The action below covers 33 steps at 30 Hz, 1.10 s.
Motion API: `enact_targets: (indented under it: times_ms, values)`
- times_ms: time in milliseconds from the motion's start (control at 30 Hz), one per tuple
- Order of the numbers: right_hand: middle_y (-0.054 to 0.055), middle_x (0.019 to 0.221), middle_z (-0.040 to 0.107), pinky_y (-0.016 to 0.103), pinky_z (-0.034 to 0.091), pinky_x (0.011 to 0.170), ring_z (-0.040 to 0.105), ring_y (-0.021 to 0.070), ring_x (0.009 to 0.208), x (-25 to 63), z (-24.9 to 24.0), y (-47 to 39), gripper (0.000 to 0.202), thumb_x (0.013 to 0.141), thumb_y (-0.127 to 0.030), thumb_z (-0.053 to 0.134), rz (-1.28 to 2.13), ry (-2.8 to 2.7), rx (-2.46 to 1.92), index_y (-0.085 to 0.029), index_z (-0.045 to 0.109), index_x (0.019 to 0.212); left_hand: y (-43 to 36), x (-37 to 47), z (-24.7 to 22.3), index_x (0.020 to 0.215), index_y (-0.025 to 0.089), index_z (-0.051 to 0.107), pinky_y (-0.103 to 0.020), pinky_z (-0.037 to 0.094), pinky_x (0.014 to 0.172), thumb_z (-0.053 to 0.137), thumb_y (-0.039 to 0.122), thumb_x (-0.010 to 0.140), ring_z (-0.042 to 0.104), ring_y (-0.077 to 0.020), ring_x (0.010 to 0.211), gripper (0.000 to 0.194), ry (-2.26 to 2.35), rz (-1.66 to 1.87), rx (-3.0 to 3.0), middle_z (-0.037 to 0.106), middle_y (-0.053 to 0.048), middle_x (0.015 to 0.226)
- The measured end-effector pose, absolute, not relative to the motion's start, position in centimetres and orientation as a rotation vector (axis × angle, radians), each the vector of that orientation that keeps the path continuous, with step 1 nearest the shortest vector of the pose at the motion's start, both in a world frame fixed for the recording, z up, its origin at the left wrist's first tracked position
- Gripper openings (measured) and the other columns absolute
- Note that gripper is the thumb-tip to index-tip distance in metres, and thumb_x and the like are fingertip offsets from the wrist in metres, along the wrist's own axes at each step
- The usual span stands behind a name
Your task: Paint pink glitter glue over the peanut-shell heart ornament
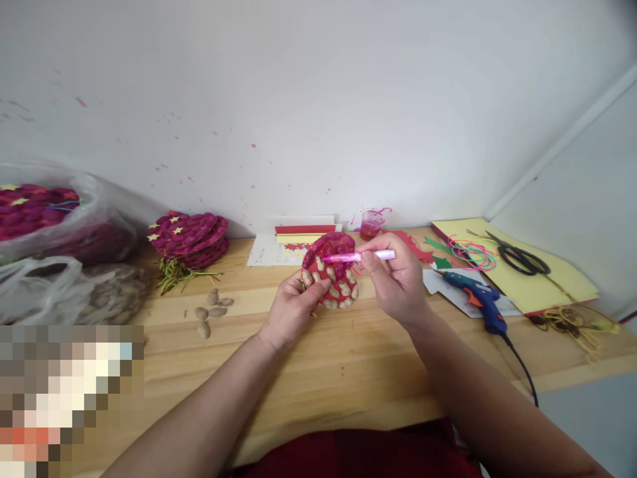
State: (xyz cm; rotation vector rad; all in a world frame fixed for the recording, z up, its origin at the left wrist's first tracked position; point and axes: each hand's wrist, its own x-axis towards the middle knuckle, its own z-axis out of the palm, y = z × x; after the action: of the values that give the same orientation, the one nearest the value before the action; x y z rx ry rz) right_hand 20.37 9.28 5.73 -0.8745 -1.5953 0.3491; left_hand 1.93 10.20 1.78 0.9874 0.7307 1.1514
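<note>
My left hand (293, 302) grips the lower left edge of a round red disc covered with peanuts (334, 282), thumb on its front. The peanuts along its top are magenta and look wet; those lower down are plain tan. In my right hand (398, 282) is a paintbrush (355, 256) with a white, pink-stained handle. Its tip points left and meets the peanuts at the upper left of the disc. Behind the disc stands a small clear cup of magenta paint (369, 226) against the wall.
Stacked magenta peanut discs with yellow stars (192, 232) stand at left, near plastic bags (94, 219) and loose peanuts (203, 313). At right lie a blue glue gun (478, 295) with its cord, scissors (520, 259), yellow card (562, 279) and coloured cords (470, 252).
</note>
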Motion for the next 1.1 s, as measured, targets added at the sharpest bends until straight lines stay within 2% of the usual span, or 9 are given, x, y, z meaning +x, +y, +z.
enact_targets:
  times_ms: [167, 300, 467, 567, 767, 933, 1100]
  values:
    - [0.0, 0.081, 0.067, 0.032, 0.047, 0.068, 0.059, 0.0149, 0.071, 20.25, 5.85, 9.21, 0.009, 0.102, -0.029, 0.062, 0.3, -1.572, -0.87, -0.022, 0.068, 0.102, 10.11, 1.86, 2.0, 0.071, 0.018, 0.066, -0.024, 0.047, 0.063, 0.094, 0.043, 0.068, 0.053, -0.0106, 0.056, 0.038, 0.733, 1.159, 0.99, 0.056, 0.005, 0.055]
    - [0.0, 0.08, 0.065, 0.032, 0.046, 0.067, 0.058, 0.0146, 0.069, 20.29, 5.89, 9.18, 0.008, 0.102, -0.028, 0.061, 0.318, -1.594, -0.875, -0.023, 0.067, 0.099, 10.02, 1.85, 2.09, 0.076, 0.017, 0.07, -0.023, 0.045, 0.06, 0.094, 0.044, 0.068, 0.049, -0.0093, 0.053, 0.037, 0.737, 1.16, 1.006, 0.058, 0.005, 0.057]
    - [0.0, 0.08, 0.065, 0.031, 0.046, 0.067, 0.058, 0.0146, 0.07, 20.33, 5.89, 9.05, 0.007, 0.102, -0.027, 0.062, 0.315, -1.575, -0.864, -0.023, 0.067, 0.1, 10.07, 1.85, 2.2, 0.071, 0.018, 0.065, -0.022, 0.039, 0.055, 0.095, 0.043, 0.067, 0.043, -0.0077, 0.05, 0.039, 0.72, 1.169, 1.006, 0.048, 0.008, 0.052]
    - [0.001, 0.085, 0.068, 0.032, 0.047, 0.07, 0.06, 0.0149, 0.074, 20.22, 5.83, 9.05, 0.007, 0.102, -0.026, 0.061, 0.303, -1.595, -0.866, -0.023, 0.068, 0.102, 10.12, 1.85, 2.23, 0.07, 0.017, 0.063, -0.021, 0.032, 0.05, 0.095, 0.043, 0.067, 0.037, -0.006, 0.049, 0.041, 0.722, 1.173, 0.998, 0.049, 0.007, 0.054]
    - [0.0, 0.083, 0.065, 0.031, 0.047, 0.07, 0.06, 0.0142, 0.073, 20.16, 5.66, 9.07, 0.007, 0.102, -0.026, 0.061, 0.345, -1.611, -0.865, -0.023, 0.067, 0.102, 10.34, 1.63, 2.13, 0.074, 0.017, 0.063, -0.021, 0.022, 0.046, 0.095, 0.043, 0.064, 0.031, -0.0046, 0.048, 0.042, 0.769, 1.162, 0.923, 0.052, 0.006, 0.056]
    - [0.002, 0.091, 0.068, 0.034, 0.049, 0.076, 0.062, 0.0161, 0.08, 20.35, 5.36, 9.23, 0.007, 0.102, -0.028, 0.062, 0.374, -1.612, -0.869, -0.024, 0.068, 0.103, 10.35, 1.61, 2.05, 0.073, 0.016, 0.064, -0.02, 0.021, 0.046, 0.096, 0.041, 0.062, 0.031, -0.0038, 0.048, 0.043, 0.759, 1.15, 0.907, 0.055, 0.005, 0.058]
    - [0.002, 0.089, 0.067, 0.034, 0.05, 0.076, 0.063, 0.0162, 0.079, 20.44, 5.29, 9.28, 0.007, 0.102, -0.027, 0.061, 0.375, -1.63, -0.87, -0.024, 0.067, 0.102, 10.29, 1.75, 2.49, 0.072, 0.016, 0.065, -0.02, 0.026, 0.045, 0.097, 0.04, 0.061, 0.034, -0.0037, 0.046, 0.041, 0.744, 1.157, 0.893, 0.057, 0.006, 0.055]
